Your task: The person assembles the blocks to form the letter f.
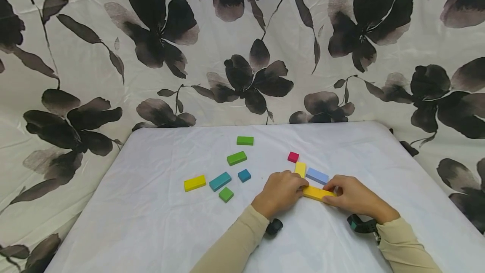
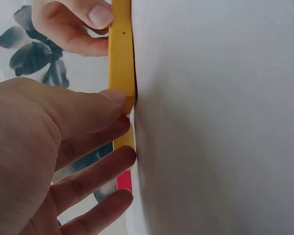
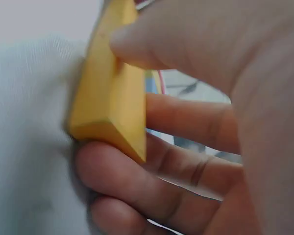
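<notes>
A long yellow block lies on the white cloth, with a hand at each end. My left hand pinches its left end; in the left wrist view the thumb is on the block and the other fingers spread beside it. At the right end, my right hand holds the block between thumb and fingers, as the right wrist view shows close up. Just behind stands a shorter yellow block, partly covered by the left hand. A light blue block slants beside it, and a small red block sits at its far end.
To the left are green blocks, a teal block, a small blue block and another yellow block. The white-covered table ends at a floral curtain behind.
</notes>
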A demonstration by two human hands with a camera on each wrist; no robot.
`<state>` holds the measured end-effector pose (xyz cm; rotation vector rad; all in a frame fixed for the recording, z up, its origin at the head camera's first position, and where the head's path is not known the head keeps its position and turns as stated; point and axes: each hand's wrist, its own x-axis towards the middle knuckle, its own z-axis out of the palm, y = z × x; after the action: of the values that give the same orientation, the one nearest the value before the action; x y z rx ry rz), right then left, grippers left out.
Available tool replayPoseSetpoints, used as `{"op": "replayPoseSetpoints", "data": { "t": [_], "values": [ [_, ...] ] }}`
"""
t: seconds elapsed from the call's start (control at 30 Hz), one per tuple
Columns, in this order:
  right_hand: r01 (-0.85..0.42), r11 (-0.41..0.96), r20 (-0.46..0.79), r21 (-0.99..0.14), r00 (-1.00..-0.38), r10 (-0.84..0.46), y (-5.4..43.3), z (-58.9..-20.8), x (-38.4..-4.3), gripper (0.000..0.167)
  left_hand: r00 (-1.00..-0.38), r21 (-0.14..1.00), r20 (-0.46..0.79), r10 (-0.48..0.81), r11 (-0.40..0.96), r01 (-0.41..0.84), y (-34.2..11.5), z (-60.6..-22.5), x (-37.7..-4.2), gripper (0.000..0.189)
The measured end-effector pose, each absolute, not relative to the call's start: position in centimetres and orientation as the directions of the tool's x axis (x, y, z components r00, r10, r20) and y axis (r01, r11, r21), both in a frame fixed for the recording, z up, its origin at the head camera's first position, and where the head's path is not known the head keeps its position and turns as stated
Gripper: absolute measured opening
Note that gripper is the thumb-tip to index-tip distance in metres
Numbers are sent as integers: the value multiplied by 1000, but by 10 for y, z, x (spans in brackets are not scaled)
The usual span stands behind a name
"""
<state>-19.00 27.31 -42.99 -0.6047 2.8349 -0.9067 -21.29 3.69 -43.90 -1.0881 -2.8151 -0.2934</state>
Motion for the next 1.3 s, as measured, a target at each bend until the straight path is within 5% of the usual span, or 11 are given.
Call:
{"op": "replayPoseSetpoints", "data": {
  "t": [0.3,0.83,1.3],
  "values": [
    [-371,753,69,-544,-914,-400,252,-427,-197,19,-736,179,269,622,718,673,17,-434,-220,27],
    [-371,717,126,-591,-920,-372,214,-433,-217,9,-850,554,289,440,647,523,-8,-431,-235,23],
    [-280,618,97,-734,-945,-314,205,-430,-221,18,-848,612,368,382,587,530,-12,-430,-242,22]
  ]
}}
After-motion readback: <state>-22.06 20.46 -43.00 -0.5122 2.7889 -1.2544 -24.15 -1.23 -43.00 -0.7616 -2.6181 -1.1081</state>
